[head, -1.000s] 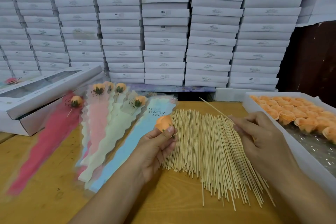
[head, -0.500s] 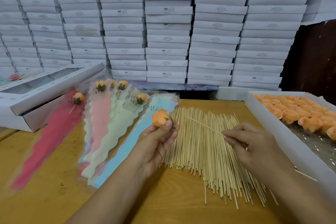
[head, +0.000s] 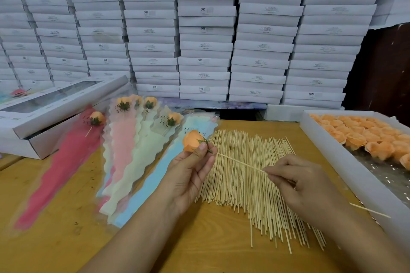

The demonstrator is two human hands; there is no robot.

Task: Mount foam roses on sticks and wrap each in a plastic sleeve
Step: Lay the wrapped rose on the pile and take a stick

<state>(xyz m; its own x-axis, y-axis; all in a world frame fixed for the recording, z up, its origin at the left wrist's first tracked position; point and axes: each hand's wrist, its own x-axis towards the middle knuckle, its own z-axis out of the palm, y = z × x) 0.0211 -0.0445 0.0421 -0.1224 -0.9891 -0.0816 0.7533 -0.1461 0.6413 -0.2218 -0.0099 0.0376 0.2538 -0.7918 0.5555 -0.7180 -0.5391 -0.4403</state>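
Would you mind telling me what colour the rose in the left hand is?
Orange, with green sepals; the rose shows best in the head view.

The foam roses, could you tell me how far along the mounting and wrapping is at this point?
Done: several sleeved roses lie fanned on the table. In hand: the left hand holds an orange rose; the right hand pinches a stick, its tip at the rose's base. Left: sleeving this one, plus the tray of loose roses and the stick pile.
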